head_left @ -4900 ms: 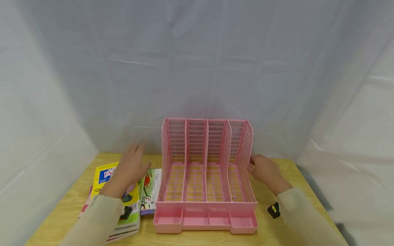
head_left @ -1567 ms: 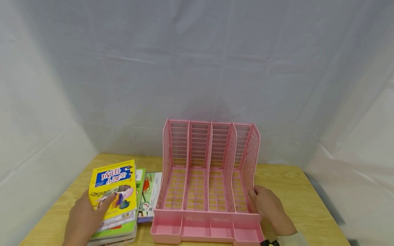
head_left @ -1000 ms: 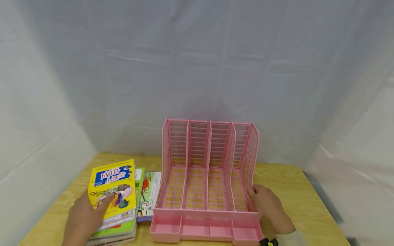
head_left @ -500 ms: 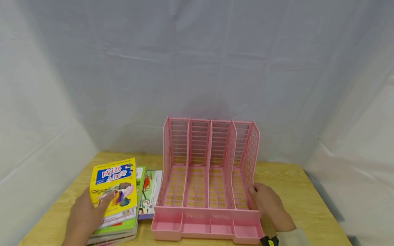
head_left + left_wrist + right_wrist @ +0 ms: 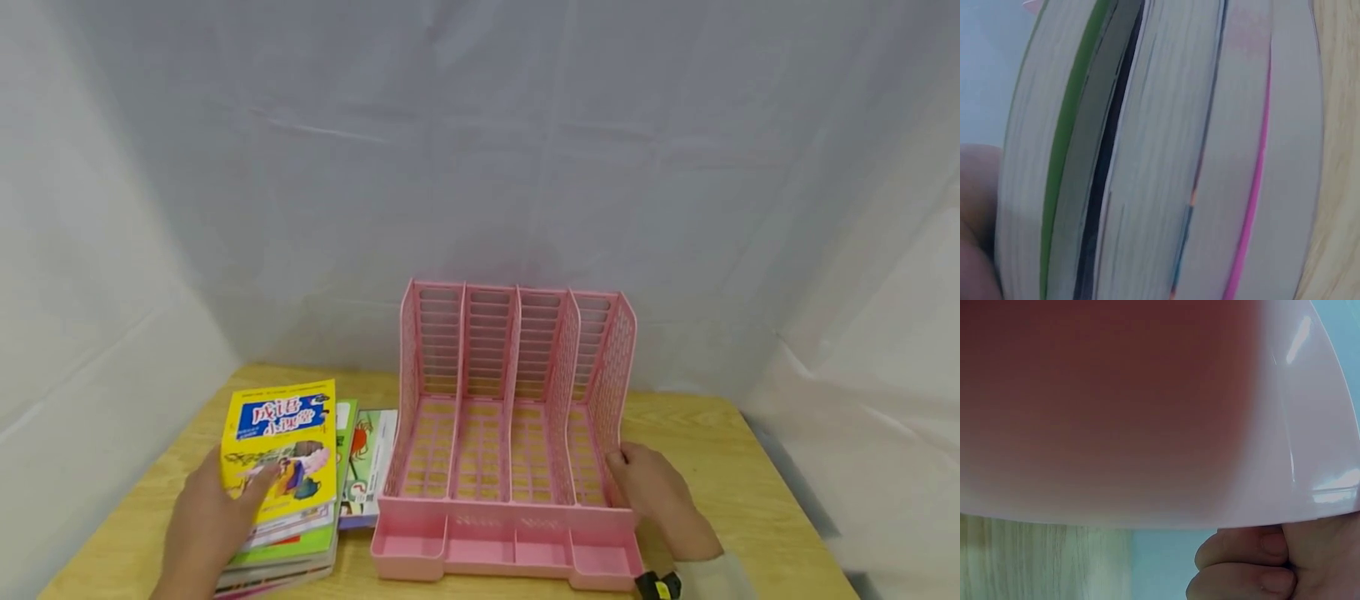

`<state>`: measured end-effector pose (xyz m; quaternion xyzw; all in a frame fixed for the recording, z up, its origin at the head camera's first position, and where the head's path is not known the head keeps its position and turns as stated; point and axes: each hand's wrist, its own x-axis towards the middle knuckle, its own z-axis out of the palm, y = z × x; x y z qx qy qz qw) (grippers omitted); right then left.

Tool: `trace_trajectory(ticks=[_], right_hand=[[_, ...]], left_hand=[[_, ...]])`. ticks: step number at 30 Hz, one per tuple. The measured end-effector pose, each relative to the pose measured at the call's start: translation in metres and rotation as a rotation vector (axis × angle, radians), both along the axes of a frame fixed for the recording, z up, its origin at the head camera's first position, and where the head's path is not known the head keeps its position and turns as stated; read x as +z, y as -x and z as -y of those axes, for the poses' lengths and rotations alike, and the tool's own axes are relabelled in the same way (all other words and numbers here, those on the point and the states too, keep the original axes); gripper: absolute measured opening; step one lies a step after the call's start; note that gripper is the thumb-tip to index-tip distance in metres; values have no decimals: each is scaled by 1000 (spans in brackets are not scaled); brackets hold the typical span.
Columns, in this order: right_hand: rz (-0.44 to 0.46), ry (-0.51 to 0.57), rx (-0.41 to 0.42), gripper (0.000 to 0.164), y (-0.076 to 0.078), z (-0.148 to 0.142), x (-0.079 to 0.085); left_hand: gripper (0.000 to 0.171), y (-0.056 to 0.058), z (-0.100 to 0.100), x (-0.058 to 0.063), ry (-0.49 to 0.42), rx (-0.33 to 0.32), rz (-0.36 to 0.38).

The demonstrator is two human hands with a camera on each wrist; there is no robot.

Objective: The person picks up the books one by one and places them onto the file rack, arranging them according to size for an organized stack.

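A stack of books (image 5: 296, 546), topped by a yellow book (image 5: 277, 442) with a blue title panel, lies at the left of the table. My left hand (image 5: 206, 525) grips its left side, thumb over the yellow cover and other fingers hidden. The left wrist view shows the book pages (image 5: 1160, 150) close up, with part of the hand at the left edge. A pink file rack (image 5: 502, 510) with upright dividers and small front trays stands in the middle. Its right side wall is held near the front by my right hand (image 5: 656, 492), whose curled fingers (image 5: 1241, 575) show below the rack's pink edge.
Between stack and rack lie a green book (image 5: 345, 442) and one with a red crab picture (image 5: 367, 462). The wooden table (image 5: 705, 450) is enclosed by pale sheeting (image 5: 480, 167) at the back and sides. A black strap (image 5: 657, 586) is on the right wrist.
Since the oldest frame my left hand has come down from above the books to grip their left side. My right hand has slid forward along the rack's wall. Over the last second, both hands stay put.
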<state>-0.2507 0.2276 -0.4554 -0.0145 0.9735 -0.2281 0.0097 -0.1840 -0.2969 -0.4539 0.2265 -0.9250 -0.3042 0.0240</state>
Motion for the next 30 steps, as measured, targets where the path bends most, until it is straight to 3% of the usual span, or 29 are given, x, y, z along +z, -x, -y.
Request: trace_trajectory(ticks=[4,11,19,26,30], right_hand=[[-7,17,2,38,1,2,1],[-5,22,4,39,1,2,3],[14,22,15,41,0,3,2],[26,16,20,39,-2,2,4],[22,21,30,39,-3,3,6]], left_hand=[[109,0,0,2,-15,26,-12],[105,-1,-5,1,53,33,-162],[99,-5,-5,-1,45,58,-187],[70,-14,-8,-5,-23,140,-550],[57,-15,-14,-1,-36,246,-681]])
